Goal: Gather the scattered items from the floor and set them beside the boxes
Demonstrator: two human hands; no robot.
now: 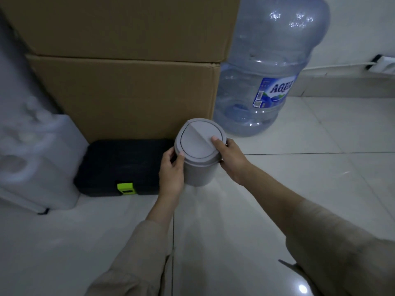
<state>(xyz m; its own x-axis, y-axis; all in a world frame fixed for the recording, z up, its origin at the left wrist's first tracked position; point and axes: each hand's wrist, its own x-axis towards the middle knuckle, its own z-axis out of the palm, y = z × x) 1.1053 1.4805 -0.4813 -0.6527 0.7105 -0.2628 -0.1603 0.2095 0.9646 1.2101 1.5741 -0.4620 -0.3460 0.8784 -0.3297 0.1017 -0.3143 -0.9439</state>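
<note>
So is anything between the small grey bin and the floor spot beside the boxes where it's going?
Nothing visible. Both hands, left and right, hold the bin right at the lower box, between the black case and the water jug. The tile below it looks bare, though the bin hides part of it.

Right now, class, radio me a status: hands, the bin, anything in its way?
Both hands grip small grey swing-lid bin: left hand, right hand. Bin at cardboard boxes. Black case left, water jug right.
</note>
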